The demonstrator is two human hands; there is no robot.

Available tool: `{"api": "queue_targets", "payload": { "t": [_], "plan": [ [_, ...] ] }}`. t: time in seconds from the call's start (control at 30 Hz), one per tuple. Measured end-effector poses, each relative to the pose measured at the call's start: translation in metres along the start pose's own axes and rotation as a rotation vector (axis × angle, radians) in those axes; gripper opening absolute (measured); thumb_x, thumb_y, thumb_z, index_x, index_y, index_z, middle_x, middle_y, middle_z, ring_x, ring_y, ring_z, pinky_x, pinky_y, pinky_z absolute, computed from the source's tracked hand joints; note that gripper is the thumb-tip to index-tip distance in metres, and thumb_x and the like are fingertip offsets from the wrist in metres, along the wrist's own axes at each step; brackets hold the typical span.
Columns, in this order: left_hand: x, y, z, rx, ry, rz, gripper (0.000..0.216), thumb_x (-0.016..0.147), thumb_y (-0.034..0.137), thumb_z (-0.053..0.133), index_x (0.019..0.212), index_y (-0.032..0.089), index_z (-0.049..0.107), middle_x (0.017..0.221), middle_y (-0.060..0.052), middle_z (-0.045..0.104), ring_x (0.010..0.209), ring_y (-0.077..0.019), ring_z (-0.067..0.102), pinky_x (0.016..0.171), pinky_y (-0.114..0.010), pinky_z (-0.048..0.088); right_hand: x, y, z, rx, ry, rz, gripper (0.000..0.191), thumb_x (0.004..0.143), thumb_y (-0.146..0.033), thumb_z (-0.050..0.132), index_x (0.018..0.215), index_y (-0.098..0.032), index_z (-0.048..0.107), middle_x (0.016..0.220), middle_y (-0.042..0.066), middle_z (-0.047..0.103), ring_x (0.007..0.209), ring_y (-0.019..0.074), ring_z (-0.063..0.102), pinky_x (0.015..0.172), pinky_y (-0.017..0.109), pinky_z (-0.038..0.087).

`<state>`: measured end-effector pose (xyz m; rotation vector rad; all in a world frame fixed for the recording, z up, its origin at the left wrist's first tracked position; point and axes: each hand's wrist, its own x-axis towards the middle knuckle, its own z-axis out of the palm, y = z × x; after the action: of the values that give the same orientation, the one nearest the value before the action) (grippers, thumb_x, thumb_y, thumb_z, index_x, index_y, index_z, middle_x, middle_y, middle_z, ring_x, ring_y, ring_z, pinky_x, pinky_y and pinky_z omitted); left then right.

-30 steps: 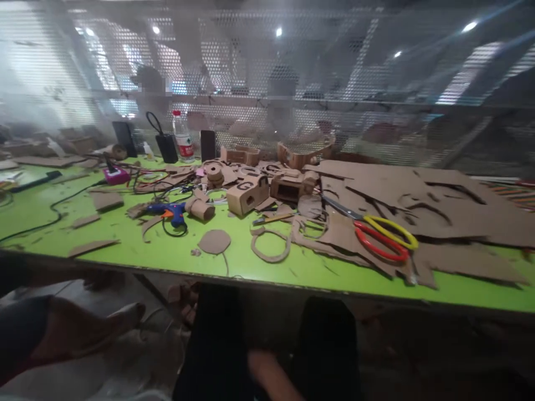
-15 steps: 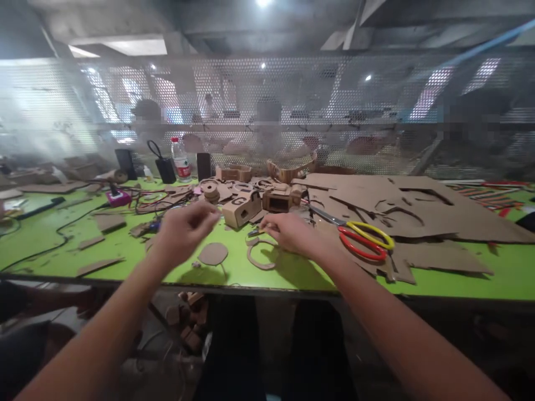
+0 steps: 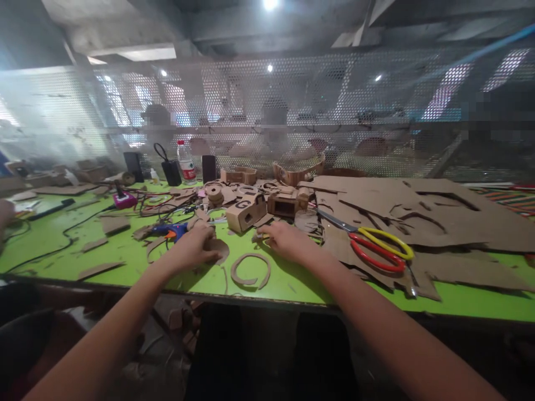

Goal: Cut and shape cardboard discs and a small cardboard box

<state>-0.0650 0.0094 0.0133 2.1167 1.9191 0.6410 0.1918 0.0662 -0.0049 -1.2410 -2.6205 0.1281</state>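
Note:
My left hand (image 3: 195,246) is at a round cardboard disc (image 3: 224,253) low over the green table, its fingers closed on the disc's near-left part. My right hand (image 3: 286,240) rests with fingers bent together around a small piece, mostly hidden, that I cannot make out. Between my hands and nearer the edge lies a split cardboard ring (image 3: 234,269), its ends apart. A blue glue gun (image 3: 179,229) lies just beyond my left hand. Behind both hands stands a cardboard box marked with a G (image 3: 240,217), beside an open-fronted cardboard box (image 3: 284,206).
Yellow-and-red-handled scissors (image 3: 378,248) lie right of my right arm, against large cardboard sheets (image 3: 451,228). Cables, scraps and a pink device (image 3: 124,199) fill the left. A water bottle (image 3: 186,164) stands at the back. A perforated screen (image 3: 326,106) closes off the far side.
My left hand has come down onto the cardboard disc. The cardboard ring, earlier beside my right fingers, now lies nearer the table edge. The view has shifted slightly.

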Motion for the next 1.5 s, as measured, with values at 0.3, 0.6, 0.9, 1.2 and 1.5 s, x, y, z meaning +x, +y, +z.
{"api": "queue_targets", "payload": {
  "t": [0.3,0.6,0.9,1.2,1.5],
  "plan": [
    [0.032,0.039,0.012,-0.596,0.089,0.056,0.053,0.071,0.056,0.068,0.104,0.017,0.056,0.068,-0.001,0.064,0.052,-0.0162,0.058,0.048,-0.029,0.047,-0.063,0.048,-0.066,0.095,0.257,0.352,0.022,0.091,-0.026,0.055,0.101,-0.019,0.073,0.089,0.009,0.075,0.074,0.0220,0.064,0.062,0.029,0.039],
    [0.071,0.092,0.019,-0.587,-0.057,0.265,0.041,0.068,0.037,0.079,0.099,0.015,0.065,0.086,-0.007,0.073,0.077,-0.0227,0.067,0.068,-0.033,0.052,-0.043,0.042,-0.041,0.437,0.401,0.185,0.026,0.091,-0.036,0.054,0.098,-0.018,0.071,0.084,0.006,0.073,0.072,0.0196,0.062,0.065,0.030,0.044],
    [0.105,0.070,0.010,-0.620,-0.173,0.349,0.043,0.075,0.042,0.073,0.106,0.020,0.053,0.072,0.002,0.064,0.060,-0.0144,0.058,0.055,-0.024,0.043,0.040,0.036,-0.034,0.884,0.490,0.115,0.036,0.084,-0.055,0.058,0.070,-0.023,0.050,0.050,-0.006,0.048,0.040,0.0100,0.043,0.040,0.023,0.037],
    [0.112,0.026,0.009,-0.131,0.002,0.149,0.064,0.075,0.055,0.069,0.129,0.024,0.054,0.131,-0.013,0.062,0.109,-0.0349,0.063,0.094,-0.050,0.048,0.053,0.048,-0.005,0.828,0.604,0.128,0.033,0.090,-0.045,0.055,0.066,-0.023,0.053,0.047,-0.006,0.051,0.035,0.0097,0.043,0.037,0.022,0.035],
    [0.117,0.022,0.026,-0.473,0.023,0.044,0.053,0.091,0.053,0.041,0.128,0.017,0.051,0.124,-0.012,0.065,0.113,-0.0260,0.063,0.099,-0.040,0.049,0.035,0.030,0.002,0.537,0.741,-0.110,0.035,0.084,-0.018,0.049,0.103,-0.025,0.079,0.102,0.006,0.078,0.099,0.0238,0.070,0.091,0.040,0.053]
  ]
}}
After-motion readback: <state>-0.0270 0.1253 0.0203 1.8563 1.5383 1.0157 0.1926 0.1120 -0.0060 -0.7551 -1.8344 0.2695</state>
